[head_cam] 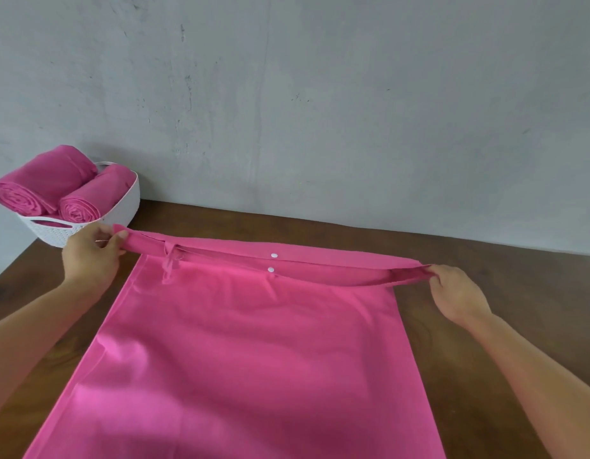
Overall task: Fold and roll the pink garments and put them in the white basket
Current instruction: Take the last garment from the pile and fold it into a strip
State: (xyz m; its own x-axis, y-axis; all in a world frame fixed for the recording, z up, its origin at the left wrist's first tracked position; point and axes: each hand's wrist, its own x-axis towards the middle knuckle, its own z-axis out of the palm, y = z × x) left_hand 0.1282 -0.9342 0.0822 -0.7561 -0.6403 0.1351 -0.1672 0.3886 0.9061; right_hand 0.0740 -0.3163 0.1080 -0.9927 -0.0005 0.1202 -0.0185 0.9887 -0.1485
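Note:
A large pink garment [247, 352] lies spread on the wooden table [486, 270], running off the frame's bottom edge. Its far band, with two white snaps and a small tie, is lifted off the table and stretched taut. My left hand [91, 256] pinches the band's left end. My right hand [456, 293] pinches its right end. The white basket [121, 210] stands at the table's far left corner with several rolled pink garments [38, 187] in it.
A grey wall rises right behind the table's far edge. Bare brown wood shows on the right of the garment and in a strip on the left. The table's left edge runs diagonally just below the basket.

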